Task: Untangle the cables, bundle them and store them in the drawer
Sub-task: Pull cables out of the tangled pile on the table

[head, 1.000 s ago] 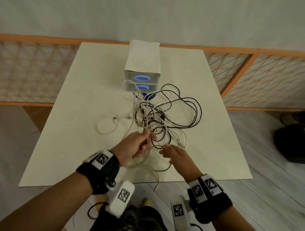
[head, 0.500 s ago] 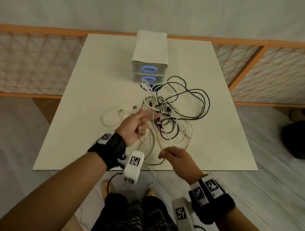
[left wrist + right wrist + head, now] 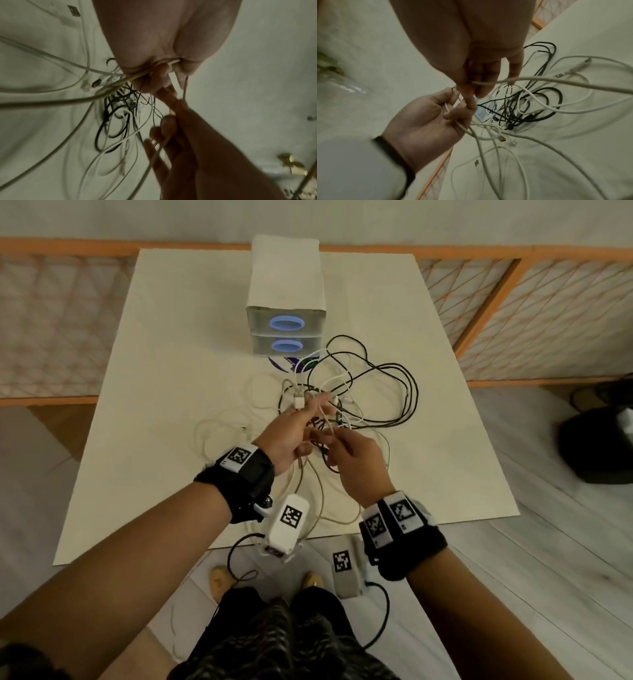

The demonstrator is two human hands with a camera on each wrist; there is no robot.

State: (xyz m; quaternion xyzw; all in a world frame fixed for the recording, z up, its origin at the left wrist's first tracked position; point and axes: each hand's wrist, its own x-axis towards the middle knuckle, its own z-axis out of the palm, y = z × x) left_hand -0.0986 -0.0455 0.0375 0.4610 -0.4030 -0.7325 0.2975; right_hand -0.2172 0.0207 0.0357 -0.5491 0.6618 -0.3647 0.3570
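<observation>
Both hands meet mid-frame over the surface point(image 3: 178, 344): left hand point(image 3: 286, 436) has its grip curled round white cable strands point(image 3: 556, 81), right hand point(image 3: 356, 460) pinches one too. The tangled cables point(image 3: 359, 398) sit centre, just below the closed drawer unit point(image 3: 286, 313)

Head view: from above, facing forward and down over both hands. Wrist views: close behind each palm, facing fingerward; all share the cable tangle point(image 3: 346, 405) beyond the grips.

Table point(image 3: 178, 412) — cables point(image 3: 380, 392), drawer unit point(image 3: 286, 285).
</observation>
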